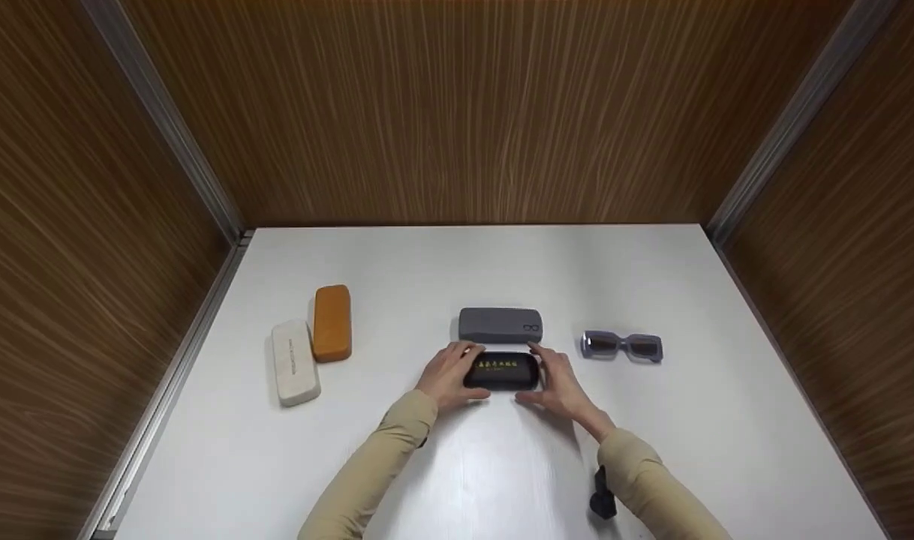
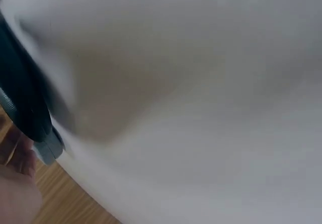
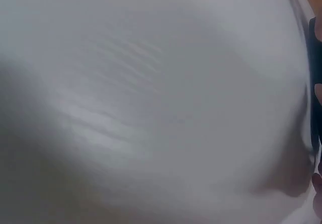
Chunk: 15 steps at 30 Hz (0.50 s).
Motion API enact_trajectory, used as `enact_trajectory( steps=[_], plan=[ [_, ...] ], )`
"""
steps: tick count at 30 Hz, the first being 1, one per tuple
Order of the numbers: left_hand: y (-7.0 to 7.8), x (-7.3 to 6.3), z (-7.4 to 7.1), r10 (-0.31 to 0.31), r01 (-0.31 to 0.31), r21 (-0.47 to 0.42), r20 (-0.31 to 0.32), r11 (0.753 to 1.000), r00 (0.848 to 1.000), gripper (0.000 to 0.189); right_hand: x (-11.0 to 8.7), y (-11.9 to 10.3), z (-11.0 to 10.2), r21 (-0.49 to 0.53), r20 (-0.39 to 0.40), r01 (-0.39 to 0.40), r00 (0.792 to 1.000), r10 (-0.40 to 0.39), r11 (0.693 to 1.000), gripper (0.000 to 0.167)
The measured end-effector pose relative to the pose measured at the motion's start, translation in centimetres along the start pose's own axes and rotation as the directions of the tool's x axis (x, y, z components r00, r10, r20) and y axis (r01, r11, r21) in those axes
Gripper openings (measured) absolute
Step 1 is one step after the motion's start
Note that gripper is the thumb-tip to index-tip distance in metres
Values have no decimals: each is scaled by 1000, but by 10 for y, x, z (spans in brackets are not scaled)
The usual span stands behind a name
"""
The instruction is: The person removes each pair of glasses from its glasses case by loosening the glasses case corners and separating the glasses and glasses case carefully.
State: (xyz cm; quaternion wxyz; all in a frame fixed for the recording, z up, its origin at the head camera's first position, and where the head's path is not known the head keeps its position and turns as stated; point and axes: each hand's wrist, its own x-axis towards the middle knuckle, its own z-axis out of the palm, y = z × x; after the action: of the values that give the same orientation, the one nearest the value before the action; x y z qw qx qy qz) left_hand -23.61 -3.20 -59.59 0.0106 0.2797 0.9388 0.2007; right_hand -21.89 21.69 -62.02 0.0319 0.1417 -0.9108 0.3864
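Observation:
A black glasses case with yellow lettering lies on the white table. My left hand holds its left end, fingers at the far edge and thumb along the near side. At the right end, my right hand grips the case the same way. Just beyond it lies a grey glasses case with a small glasses mark. The left wrist view has the black case at its left edge. Only a dark strip of the black case and some fingertips enter the right wrist view.
Sunglasses with a grey-blue frame lie to the right. On the left are an orange glasses case and a white glasses case, close side by side. Wood-grain panels enclose the table at the back and sides.

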Motion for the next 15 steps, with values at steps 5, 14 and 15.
enact_trajectory(
  steps=[5,14,15],
  plan=[
    [0,10,1,80,-80,135,11,988,997,68,5,-2,3,-93,7,34,999,-34,995,92],
    [3,21,-2,166,-172,311,46,935,985,55,10,-4,6,-132,-2,53,999,-53,990,83],
    [3,22,-2,171,-181,333,59,926,984,55,10,-3,6,-133,-1,45,999,-46,990,84]
  ],
)
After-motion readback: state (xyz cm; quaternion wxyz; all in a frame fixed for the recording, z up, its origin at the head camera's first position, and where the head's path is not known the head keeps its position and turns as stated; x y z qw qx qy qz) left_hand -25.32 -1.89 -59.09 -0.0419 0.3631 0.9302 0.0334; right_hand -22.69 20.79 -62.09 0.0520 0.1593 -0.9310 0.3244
